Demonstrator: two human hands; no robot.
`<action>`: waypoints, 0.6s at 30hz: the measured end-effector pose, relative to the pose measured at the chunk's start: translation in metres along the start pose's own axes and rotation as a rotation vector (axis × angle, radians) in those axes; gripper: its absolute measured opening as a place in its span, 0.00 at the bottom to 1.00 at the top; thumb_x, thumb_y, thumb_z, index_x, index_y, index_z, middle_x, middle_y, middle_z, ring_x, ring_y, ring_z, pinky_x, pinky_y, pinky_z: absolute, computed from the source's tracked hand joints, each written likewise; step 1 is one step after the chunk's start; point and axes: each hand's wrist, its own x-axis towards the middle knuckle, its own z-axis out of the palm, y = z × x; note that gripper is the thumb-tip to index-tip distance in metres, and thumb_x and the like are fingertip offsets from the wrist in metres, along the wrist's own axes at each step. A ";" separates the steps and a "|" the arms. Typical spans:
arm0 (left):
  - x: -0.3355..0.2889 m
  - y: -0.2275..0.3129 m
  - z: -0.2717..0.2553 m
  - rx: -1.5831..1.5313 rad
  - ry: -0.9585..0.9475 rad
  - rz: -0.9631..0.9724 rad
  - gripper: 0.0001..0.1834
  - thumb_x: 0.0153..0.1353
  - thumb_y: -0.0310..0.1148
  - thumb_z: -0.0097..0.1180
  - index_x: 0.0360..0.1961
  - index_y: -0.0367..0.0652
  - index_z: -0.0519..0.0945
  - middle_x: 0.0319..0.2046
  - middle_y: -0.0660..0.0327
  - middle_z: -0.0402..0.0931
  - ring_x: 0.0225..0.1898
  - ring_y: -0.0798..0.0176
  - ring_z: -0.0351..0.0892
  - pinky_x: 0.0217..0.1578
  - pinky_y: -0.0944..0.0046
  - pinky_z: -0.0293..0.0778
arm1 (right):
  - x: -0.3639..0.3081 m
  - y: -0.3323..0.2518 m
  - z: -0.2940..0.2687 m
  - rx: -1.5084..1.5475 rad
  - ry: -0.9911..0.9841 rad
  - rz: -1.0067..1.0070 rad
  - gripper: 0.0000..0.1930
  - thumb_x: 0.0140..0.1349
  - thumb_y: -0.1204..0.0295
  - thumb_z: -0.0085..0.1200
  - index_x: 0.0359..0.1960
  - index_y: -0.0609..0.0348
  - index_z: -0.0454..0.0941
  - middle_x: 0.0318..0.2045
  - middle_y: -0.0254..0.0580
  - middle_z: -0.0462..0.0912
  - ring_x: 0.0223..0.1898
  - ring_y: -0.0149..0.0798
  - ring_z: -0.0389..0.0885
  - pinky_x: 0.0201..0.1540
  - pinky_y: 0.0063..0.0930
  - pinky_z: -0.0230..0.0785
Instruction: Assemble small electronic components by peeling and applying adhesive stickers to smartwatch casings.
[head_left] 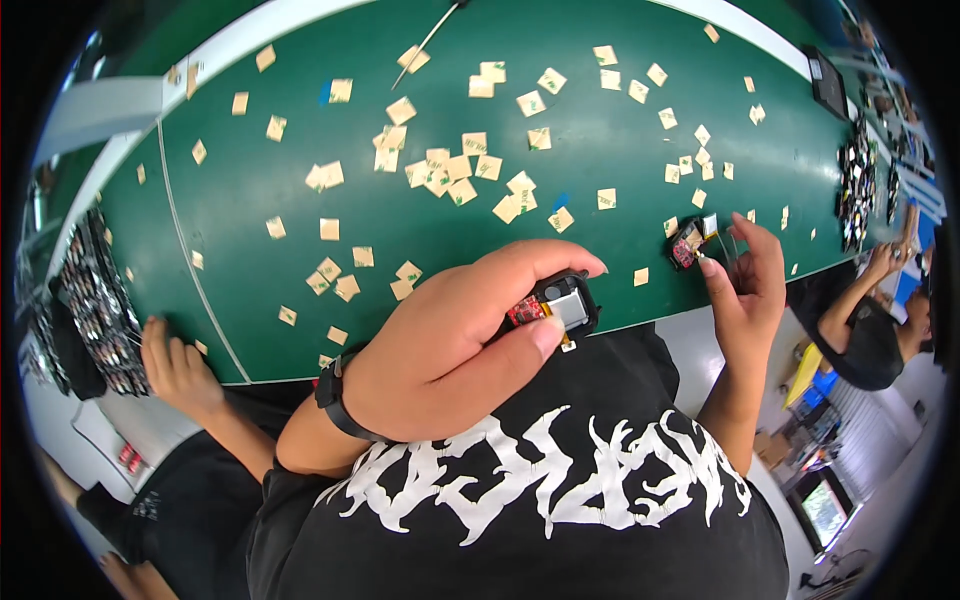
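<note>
Bare green table (450, 231) lies beyond the left hand (440, 345); paper squares (460, 168) crowd farther off; a dark pile (100, 305) blocks the left end.

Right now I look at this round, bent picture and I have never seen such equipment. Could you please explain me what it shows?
No robot here: these are a person's bare hands. A wide fisheye camera on the person's head looks down, so straight edges curve; left in the picture is the person's left. The left hand holds an open black device with a red board and a silver block. The right hand is at a second open device on the green table; whether it grips it is unclear. Small pale squares lie scattered around, and a thin rod lies at the far side. The hand at far left belongs to a co-worker.
</note>
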 end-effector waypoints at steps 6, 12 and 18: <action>0.012 0.009 0.003 0.197 -0.143 0.141 0.26 0.63 0.25 0.50 0.63 0.29 0.71 0.51 0.55 0.79 0.41 0.71 0.77 0.45 0.71 0.72 | -0.017 -0.046 -0.005 -0.025 -0.004 -0.257 0.23 0.56 0.77 0.69 0.54 0.62 0.79 0.45 0.44 0.81 0.31 0.27 0.73 0.28 0.18 0.64; 0.004 0.010 0.020 0.283 -0.124 0.171 0.25 0.64 0.24 0.49 0.63 0.28 0.71 0.53 0.53 0.79 0.44 0.68 0.78 0.48 0.70 0.71 | -0.037 -0.070 -0.017 0.030 -0.061 -0.548 0.22 0.50 0.81 0.68 0.49 0.66 0.81 0.38 0.49 0.83 0.29 0.39 0.78 0.29 0.25 0.68; -0.010 0.004 0.035 0.267 -0.082 0.220 0.26 0.64 0.28 0.47 0.62 0.25 0.70 0.57 0.47 0.76 0.55 0.57 0.79 0.58 0.63 0.71 | -0.028 -0.085 -0.010 0.104 -0.168 -0.838 0.15 0.42 0.82 0.65 0.36 0.66 0.84 0.30 0.48 0.84 0.22 0.38 0.75 0.22 0.27 0.66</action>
